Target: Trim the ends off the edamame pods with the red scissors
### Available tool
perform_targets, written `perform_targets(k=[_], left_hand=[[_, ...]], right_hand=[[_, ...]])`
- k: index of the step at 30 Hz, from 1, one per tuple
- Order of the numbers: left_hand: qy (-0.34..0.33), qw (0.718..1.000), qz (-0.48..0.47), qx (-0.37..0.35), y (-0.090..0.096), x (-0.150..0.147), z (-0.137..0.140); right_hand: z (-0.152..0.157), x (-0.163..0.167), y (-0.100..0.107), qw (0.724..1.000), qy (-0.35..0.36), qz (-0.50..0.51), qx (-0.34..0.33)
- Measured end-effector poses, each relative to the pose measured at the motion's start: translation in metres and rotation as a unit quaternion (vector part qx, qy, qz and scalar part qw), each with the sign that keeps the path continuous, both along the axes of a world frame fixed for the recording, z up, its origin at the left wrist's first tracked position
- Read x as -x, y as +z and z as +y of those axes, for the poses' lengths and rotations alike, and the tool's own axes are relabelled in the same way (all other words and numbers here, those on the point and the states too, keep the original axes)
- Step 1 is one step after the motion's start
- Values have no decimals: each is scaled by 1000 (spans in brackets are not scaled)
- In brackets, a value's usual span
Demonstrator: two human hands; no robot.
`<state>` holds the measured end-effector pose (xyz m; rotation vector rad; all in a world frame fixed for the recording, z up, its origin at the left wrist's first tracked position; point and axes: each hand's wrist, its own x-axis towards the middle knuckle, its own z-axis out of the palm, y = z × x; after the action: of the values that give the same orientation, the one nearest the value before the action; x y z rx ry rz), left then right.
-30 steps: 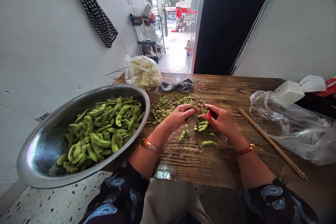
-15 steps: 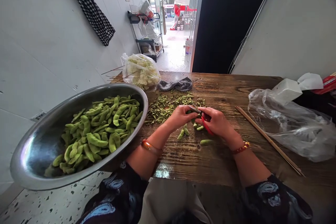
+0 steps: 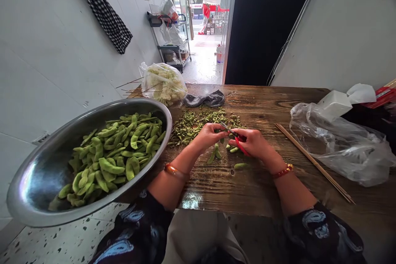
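My right hand (image 3: 256, 144) is closed round a pair of scissors with red handles (image 3: 241, 147). The scissor blades point left, up to the fingertips of my left hand (image 3: 209, 136). Those fingers pinch a green edamame pod (image 3: 222, 140), mostly hidden behind them. Below the hands a few loose pods (image 3: 218, 151) lie on the wooden table (image 3: 213, 185), and a single pod (image 3: 241, 166) rests nearer to me. Beyond my hands spreads a heap of small green trimmings (image 3: 192, 126). At left, a large steel basin (image 3: 29, 187) holds many edamame pods (image 3: 111, 166).
A grey cloth (image 3: 204, 99) and a plastic bag of cauliflower (image 3: 165, 84) sit at the table's far side. To the right are thin wooden sticks (image 3: 314, 163), a crumpled clear plastic bag (image 3: 346, 144) and a white tissue pack (image 3: 335, 103). A shelf cart (image 3: 171, 45) stands by the doorway.
The view has shifted slightly, moving the scene a little to the left. More of the scissor blades shows between my hands. Both hands stay at nearly the same spot over the table.
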<state>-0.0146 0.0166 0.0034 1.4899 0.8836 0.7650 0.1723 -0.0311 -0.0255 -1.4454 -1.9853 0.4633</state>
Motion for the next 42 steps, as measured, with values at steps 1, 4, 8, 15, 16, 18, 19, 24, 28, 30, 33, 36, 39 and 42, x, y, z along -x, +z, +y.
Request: perform_targets(k=[1,4,8,15,16,18,19,24,28,30,33,36,39,42], left_hand=[[0,1000,0,0,-1,0,1],[-5,1000,1,-4,-2,1,3],[-18,1000,19,-2,-5,3,6],[-20,999,44,10,-4,6,8],[-23,999,45,10,-4,6,8],[-27,999,44,9,-5,6,8],[-29,999,43,11,-5,6,8],[-19,998,-8,66,-12,4,10],[54,982,-139,119,-14,5,16],[84,969,-185,138,-13,6,18],[96,959,-217,155,-11,7,19],[86,962,-216,143,-11,5,16],[73,969,-201,124,-12,2,13],[61,973,-193,115,-13,0,10]], right_hand=[[0,0,0,1000,2,0,2],[0,0,2,1000,12,-1,9],[0,-1,3,1000,17,-18,14],[0,-1,4,999,17,-28,4],[0,-1,3,999,18,-26,7],[0,-1,3,1000,20,-20,14],[1,0,3,999,22,-17,19],[1,2,3,1000,-4,12,21],[0,4,5,996,-70,52,-7],[0,4,5,996,-70,61,-20],[1,5,3,996,-54,63,-30],[1,5,2,997,-47,51,-35],[0,6,3,997,-46,46,-36],[0,8,4,997,-48,52,-39]])
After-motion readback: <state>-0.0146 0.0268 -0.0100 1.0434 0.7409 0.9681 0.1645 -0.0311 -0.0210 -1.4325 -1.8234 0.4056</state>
